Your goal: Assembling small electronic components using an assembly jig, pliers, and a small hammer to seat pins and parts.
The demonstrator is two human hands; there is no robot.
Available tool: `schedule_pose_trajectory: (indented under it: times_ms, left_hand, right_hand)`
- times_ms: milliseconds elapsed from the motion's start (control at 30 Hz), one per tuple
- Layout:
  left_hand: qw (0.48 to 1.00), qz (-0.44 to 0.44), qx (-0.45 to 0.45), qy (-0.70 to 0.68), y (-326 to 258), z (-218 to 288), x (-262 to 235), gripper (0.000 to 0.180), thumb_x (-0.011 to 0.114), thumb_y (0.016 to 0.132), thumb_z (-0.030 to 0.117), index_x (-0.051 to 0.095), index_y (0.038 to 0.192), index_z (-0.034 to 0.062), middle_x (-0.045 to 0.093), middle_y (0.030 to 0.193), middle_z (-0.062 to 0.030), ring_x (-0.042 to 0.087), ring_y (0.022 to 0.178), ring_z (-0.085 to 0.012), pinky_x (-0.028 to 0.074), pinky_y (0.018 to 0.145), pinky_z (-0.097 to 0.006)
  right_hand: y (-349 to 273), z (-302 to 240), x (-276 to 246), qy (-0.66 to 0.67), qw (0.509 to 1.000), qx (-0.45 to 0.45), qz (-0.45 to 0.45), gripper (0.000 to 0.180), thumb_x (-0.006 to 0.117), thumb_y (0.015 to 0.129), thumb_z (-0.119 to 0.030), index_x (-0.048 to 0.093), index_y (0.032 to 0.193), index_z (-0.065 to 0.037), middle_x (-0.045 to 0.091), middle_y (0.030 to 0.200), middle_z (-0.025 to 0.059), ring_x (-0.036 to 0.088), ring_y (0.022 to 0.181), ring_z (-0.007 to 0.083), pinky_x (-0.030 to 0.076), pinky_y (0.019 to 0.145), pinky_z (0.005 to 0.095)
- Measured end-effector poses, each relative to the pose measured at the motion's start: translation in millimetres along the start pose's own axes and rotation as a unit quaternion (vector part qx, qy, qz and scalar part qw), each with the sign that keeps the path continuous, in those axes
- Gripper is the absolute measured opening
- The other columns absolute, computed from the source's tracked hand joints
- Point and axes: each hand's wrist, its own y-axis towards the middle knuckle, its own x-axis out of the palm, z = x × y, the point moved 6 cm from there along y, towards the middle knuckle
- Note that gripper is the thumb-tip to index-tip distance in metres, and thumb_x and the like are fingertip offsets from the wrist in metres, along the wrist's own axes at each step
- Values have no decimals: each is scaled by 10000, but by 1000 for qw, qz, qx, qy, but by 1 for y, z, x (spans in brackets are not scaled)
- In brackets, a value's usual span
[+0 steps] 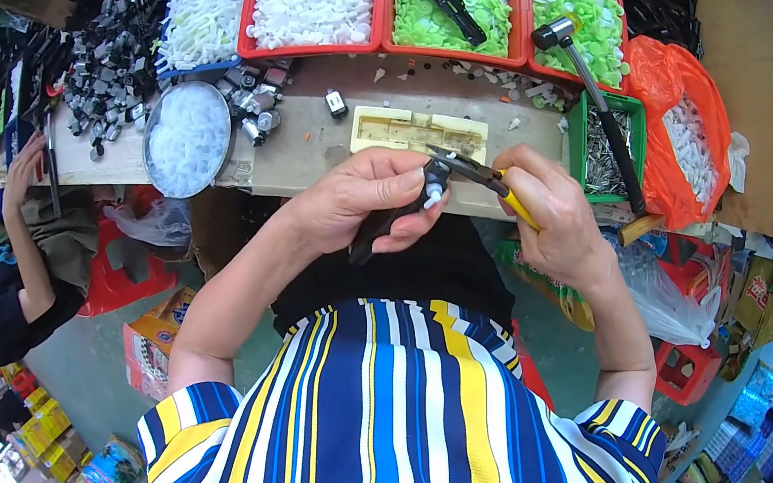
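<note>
My left hand is closed around a long black plastic part, tilted over the table's front edge. A small white plastic piece sticks out of its upper end. Pliers with yellow handles are gripped in my right hand. Their dark jaws lie against the top of the black part, beside my left thumb; whether they pinch anything is too small to tell. Just beyond both hands rests a cream-coloured block with a recess. A small metal motor stands to its left.
Red trays of white and green plastic pieces line the back. Right are a hammer, a green tray of metal pins and an orange bag. An oval dish and piled motors lie left. Another person works far left.
</note>
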Motion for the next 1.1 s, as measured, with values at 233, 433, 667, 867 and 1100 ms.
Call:
schedule_pose_trajectory:
  times_ms: [233, 433, 667, 867, 1100]
  left_hand:
    - [990, -67, -1, -126, 6, -9, 16, 331, 569, 1001, 328, 565, 971, -1, 494, 678, -31, 472, 521, -117, 377, 460, -231]
    - [984, 69, 67, -147, 30, 0, 2, 313, 490, 1041, 356, 557, 1030, 50, 575, 794, -46, 614, 673, -202, 516, 639, -312]
    - [939, 198, 182, -214, 35, 21, -27, 222, 589, 1003, 320, 557, 966, 104, 556, 794, -31, 564, 693, -173, 482, 669, -328]
    - [917, 276, 212, -193, 33, 17, -26, 235, 615, 989, 338, 538, 916, 128, 522, 761, -8, 500, 635, -136, 445, 623, -291]
    - [888, 295, 261, -237, 29, 17, -17, 199, 544, 1030, 268, 518, 933, 97, 453, 710, 2, 436, 566, -90, 403, 557, -250]
  right_hand:
    - [-3, 2, -1, 40, 999, 19, -16, 167, 585, 738, 60, 524, 889, 23, 557, 989, 181, 579, 904, 403, 468, 765, 437]
    - [2, 21, 4, 97, 988, 79, 90, 117, 582, 848, 25, 591, 961, 53, 542, 1023, 181, 603, 937, 341, 475, 802, 372]
    - [-8, 8, 25, 171, 967, 112, 154, 168, 744, 817, -74, 621, 867, 29, 532, 972, 140, 583, 884, 266, 468, 773, 331]
    - [1, -3, 37, 166, 963, 94, 191, 341, 867, 700, -143, 601, 829, 26, 536, 946, 136, 561, 809, 263, 459, 703, 343]
    - [6, -14, 39, 114, 969, 57, 213, 362, 870, 684, -127, 586, 837, 36, 537, 937, 146, 558, 799, 277, 459, 695, 358]
